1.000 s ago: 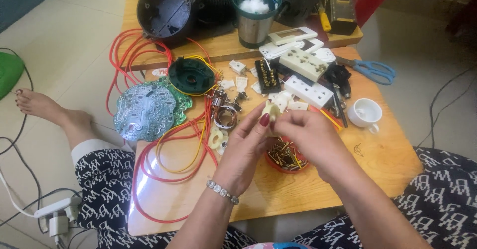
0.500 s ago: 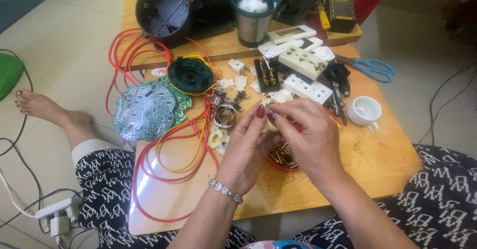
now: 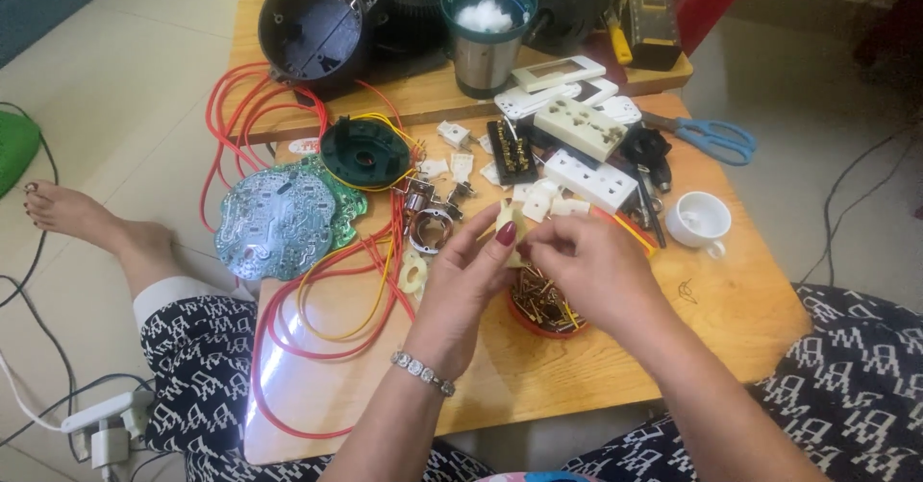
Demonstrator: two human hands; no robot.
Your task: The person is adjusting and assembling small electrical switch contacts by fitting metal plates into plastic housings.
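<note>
Two hands meet over the middle of the low wooden table (image 3: 731, 309), fingertips pinched together around a small cream plastic part (image 3: 507, 221). The left hand (image 3: 461, 285) is closed on it, thumb and forefinger gripping its lower edge, while the right hand (image 3: 586, 271) is curled with its fingertips pressed to the same piece; whether the right fingers also hold a screw or pin I cannot tell, since they hide the spot. Directly beneath the right hand sits a shallow red dish of brass screws and pins (image 3: 543, 309). Just left of the left hand lie a cream ring-shaped piece (image 3: 413, 272) and a small metal motor bracket (image 3: 428, 227), with loops of orange wire (image 3: 317, 299) running under the wrist. Further left rests a round green circuit board (image 3: 279, 221), and beyond it a dark green round housing (image 3: 365, 150). Past the fingertips are loose white switch pieces (image 3: 543, 201), a white socket plate (image 3: 591, 179) and a cream socket module (image 3: 582, 128). To the right stand a white cup (image 3: 699, 221) and blue scissors (image 3: 716, 138). Farthest off are a black round casing (image 3: 312, 25) and a steel jar (image 3: 486, 54) stuffed with cotton. By my judgement the step is fitting or freeing a small fastener on the cream part, which calls for a steady left grip while the right fingertips align it.
</note>
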